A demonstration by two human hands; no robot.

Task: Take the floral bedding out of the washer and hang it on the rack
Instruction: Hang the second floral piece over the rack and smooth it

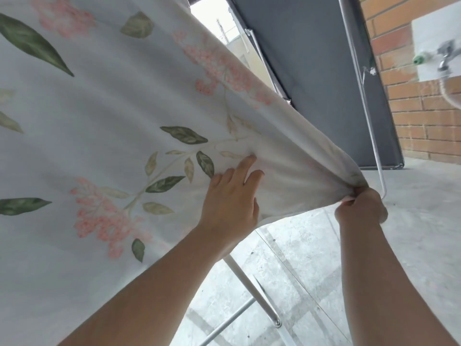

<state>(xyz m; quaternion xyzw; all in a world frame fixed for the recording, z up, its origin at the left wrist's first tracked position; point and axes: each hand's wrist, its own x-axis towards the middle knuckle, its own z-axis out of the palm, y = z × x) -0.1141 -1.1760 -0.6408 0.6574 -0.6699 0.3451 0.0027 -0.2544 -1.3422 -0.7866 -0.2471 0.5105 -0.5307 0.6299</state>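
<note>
Fingers of your left hand are straight and spread, pressing flat on the floral bedding at frame centre. Your right hand, middle right, has its fingers curled tight round the bunched corner of the cloth.

Head view, the only one: the bedding fills the left and upper half of the frame, spread out and raised. A white rack leg shows under its lower edge at bottom centre, so it looks draped on the rack. No washer in view. Dark grey sheet hangs behind at upper centre, with the concrete floor below it.

Step, as I read it: spreading and squaring the cloth.
- Use the left palm as the anchor and pull the corner away from it with the right.
- Pull along the hem, not downward. Wet cloth is probably heavy and could slide off.
- Take out the folds fanning from the corner.
- Let go of the corner only once it hangs off the floor.
</note>
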